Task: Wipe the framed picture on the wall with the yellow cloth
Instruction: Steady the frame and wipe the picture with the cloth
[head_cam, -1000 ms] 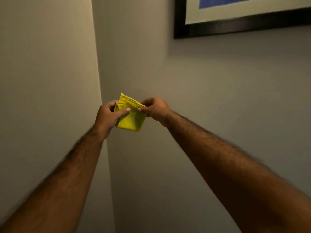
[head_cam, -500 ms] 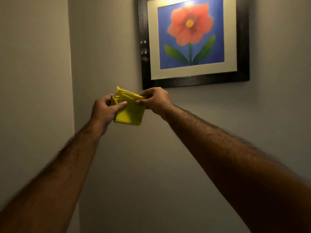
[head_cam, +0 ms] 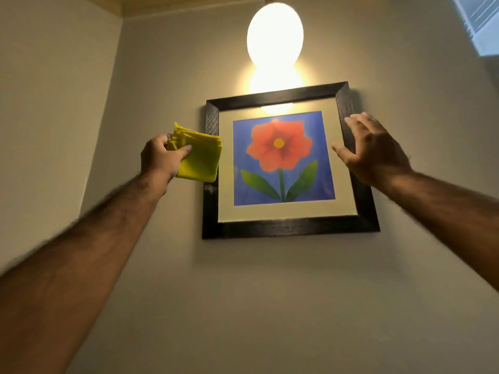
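The framed picture (head_cam: 283, 160) hangs on the wall ahead: a black frame, a cream mat and a red flower on blue. My left hand (head_cam: 159, 157) grips the folded yellow cloth (head_cam: 199, 157), which overlaps the frame's left edge. My right hand (head_cam: 370, 149) is open with fingers spread, over the frame's right edge; whether it touches the frame I cannot tell.
A glowing oval lamp (head_cam: 275, 36) hangs just above the picture, and its glare reflects on the glass at the top. A side wall (head_cam: 48, 103) meets the picture wall at a corner on the left. A window edge (head_cam: 483, 22) shows at top right.
The view has tilted up, bringing the whole picture and lamp into sight. My right hand let go of the cloth and moved to the frame's right edge. My left hand keeps the cloth.
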`<state>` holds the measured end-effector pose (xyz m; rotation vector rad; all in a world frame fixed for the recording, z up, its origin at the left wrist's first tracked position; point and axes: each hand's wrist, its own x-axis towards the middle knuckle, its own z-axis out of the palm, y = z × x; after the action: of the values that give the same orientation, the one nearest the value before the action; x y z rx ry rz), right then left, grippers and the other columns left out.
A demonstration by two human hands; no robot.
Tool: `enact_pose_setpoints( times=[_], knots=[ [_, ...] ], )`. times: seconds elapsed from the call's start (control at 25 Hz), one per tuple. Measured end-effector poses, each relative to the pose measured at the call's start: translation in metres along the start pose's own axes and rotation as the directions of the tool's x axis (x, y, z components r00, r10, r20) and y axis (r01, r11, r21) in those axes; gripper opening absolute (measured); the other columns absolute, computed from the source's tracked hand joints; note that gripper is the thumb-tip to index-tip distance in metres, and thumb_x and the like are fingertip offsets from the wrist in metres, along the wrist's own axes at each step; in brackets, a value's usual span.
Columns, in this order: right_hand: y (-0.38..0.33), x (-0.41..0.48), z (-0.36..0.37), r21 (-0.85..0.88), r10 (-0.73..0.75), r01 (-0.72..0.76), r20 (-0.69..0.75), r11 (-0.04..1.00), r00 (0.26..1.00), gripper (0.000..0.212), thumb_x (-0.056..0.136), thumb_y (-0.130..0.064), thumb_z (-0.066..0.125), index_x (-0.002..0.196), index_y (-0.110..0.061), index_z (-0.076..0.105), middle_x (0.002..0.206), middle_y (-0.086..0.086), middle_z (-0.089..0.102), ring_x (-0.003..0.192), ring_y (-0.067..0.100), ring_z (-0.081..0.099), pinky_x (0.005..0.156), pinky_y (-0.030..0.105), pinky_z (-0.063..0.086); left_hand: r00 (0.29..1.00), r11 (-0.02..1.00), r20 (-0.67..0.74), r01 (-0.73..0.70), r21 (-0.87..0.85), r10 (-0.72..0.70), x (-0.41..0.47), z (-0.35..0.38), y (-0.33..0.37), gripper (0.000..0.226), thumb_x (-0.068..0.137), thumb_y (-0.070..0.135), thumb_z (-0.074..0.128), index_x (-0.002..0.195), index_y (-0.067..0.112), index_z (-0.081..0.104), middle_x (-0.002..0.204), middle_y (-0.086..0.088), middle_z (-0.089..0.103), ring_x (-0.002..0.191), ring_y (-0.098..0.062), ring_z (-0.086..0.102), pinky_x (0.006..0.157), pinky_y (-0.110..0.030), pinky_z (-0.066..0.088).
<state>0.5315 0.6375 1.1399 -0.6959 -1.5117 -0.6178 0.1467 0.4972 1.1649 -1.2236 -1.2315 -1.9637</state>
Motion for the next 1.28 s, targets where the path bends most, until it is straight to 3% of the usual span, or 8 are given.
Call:
enact_pose_setpoints(
  times=[0.2, 0.4, 0.52, 0.64, 0.76, 0.84, 0.96, 1.28],
  knots=[
    [0.036, 0.011, 0.020, -0.169, 0.000, 0.026, 0.153, 0.985, 0.988, 0.089, 0.096, -0.064, 0.037, 0.162, -0.011, 0.012, 0.173, 0.007, 0.008, 0.161, 0.022, 0.006, 0.127, 0.040, 0.015, 0.997, 0.993, -0.075, 0.003, 0.121, 0.006, 0.026, 0.037, -0.004, 0.049, 0.079, 0.035, 0.081, 0.119, 0.011, 0.067, 0.116, -0.012, 0.072, 0.091, -0.023, 0.058, 0.080, -0.030, 0.046],
    [0.047, -0.003, 0.067, -0.102, 0.071, -0.046, 0.252, 0.994, 0.965, 0.114, 0.078, -0.086, 0.019, 0.163, -0.013, -0.005, 0.172, 0.002, -0.013, 0.160, 0.015, -0.008, 0.128, 0.036, 0.005, 0.993, 0.959, -0.050, -0.087, 0.269, 0.104, 0.021, 0.058, -0.007, 0.055, 0.075, 0.031, 0.085, 0.120, 0.009, 0.062, 0.123, -0.016, 0.066, 0.109, -0.032, 0.062, 0.085, -0.037, 0.049],
    [0.055, -0.012, 0.089, -0.101, 0.046, -0.028, 0.186, 0.994, 0.982, 0.117, 0.077, -0.092, 0.011, 0.162, -0.013, -0.008, 0.171, 0.000, -0.019, 0.159, 0.013, -0.013, 0.128, 0.035, 0.002, 0.865, 0.712, -0.056, -0.371, 0.596, 0.498, 0.011, 0.067, -0.014, 0.039, 0.078, 0.021, 0.079, 0.110, 0.011, 0.058, 0.119, -0.017, 0.058, 0.109, -0.037, 0.057, 0.085, -0.047, 0.048],
    [0.060, -0.015, 0.102, -0.137, 0.020, -0.006, 0.099, 0.991, 0.995, 0.116, 0.079, -0.090, 0.007, 0.162, -0.011, -0.006, 0.171, 0.002, -0.017, 0.159, 0.015, -0.013, 0.130, 0.037, 0.003, 0.705, 0.499, 0.171, -0.631, 0.594, 0.689, -0.005, 0.083, -0.024, 0.016, 0.094, 0.003, 0.057, 0.106, 0.004, 0.067, 0.110, -0.021, 0.065, 0.103, -0.041, 0.062, 0.087, -0.048, 0.053],
    [0.065, -0.014, 0.111, -0.169, -0.002, 0.007, 0.028, 0.986, 1.000, 0.115, 0.081, -0.089, 0.005, 0.162, -0.009, -0.002, 0.172, 0.005, -0.010, 0.160, 0.017, -0.008, 0.130, 0.039, 0.005, 0.683, 0.494, 0.248, -0.689, 0.530, 0.687, -0.022, 0.092, -0.056, 0.040, 0.100, 0.005, 0.045, 0.137, -0.008, 0.053, 0.144, -0.028, 0.053, 0.134, -0.043, 0.050, 0.115, -0.050, 0.039],
    [0.067, -0.014, 0.116, -0.171, -0.012, 0.012, 0.004, 0.985, 1.000, 0.114, 0.082, -0.089, 0.006, 0.162, -0.009, -0.001, 0.173, 0.005, -0.008, 0.160, 0.017, -0.006, 0.130, 0.039, 0.005, 0.726, 0.553, 0.324, -0.678, 0.484, 0.606, -0.033, 0.090, -0.076, 0.058, 0.105, 0.031, 0.035, 0.153, -0.002, 0.030, 0.164, -0.019, 0.026, 0.154, -0.034, 0.024, 0.127, -0.045, 0.018],
    [0.072, -0.012, 0.119, -0.168, -0.027, 0.024, -0.018, 0.986, 0.999, 0.113, 0.082, -0.089, 0.007, 0.162, -0.009, 0.000, 0.173, 0.006, -0.006, 0.160, 0.018, -0.005, 0.130, 0.039, 0.005, 0.802, 0.692, 0.346, -0.595, 0.408, 0.486, -0.050, 0.085, -0.078, 0.090, 0.094, 0.071, 0.009, 0.160, 0.011, 0.014, 0.170, -0.004, 0.007, 0.158, -0.017, 0.003, 0.129, -0.034, 0.003],
    [0.068, -0.015, 0.118, -0.152, -0.025, 0.022, -0.020, 0.988, 0.999, 0.113, 0.084, -0.088, 0.011, 0.162, -0.007, 0.005, 0.173, 0.009, 0.000, 0.161, 0.022, 0.001, 0.129, 0.040, 0.007, 0.867, 0.767, 0.403, -0.464, 0.443, 0.292, -0.209, 0.047, -0.140, 0.085, 0.092, 0.076, 0.009, 0.160, 0.025, 0.000, 0.170, 0.009, -0.007, 0.157, -0.009, -0.005, 0.128, -0.036, 0.008]
  ],
)
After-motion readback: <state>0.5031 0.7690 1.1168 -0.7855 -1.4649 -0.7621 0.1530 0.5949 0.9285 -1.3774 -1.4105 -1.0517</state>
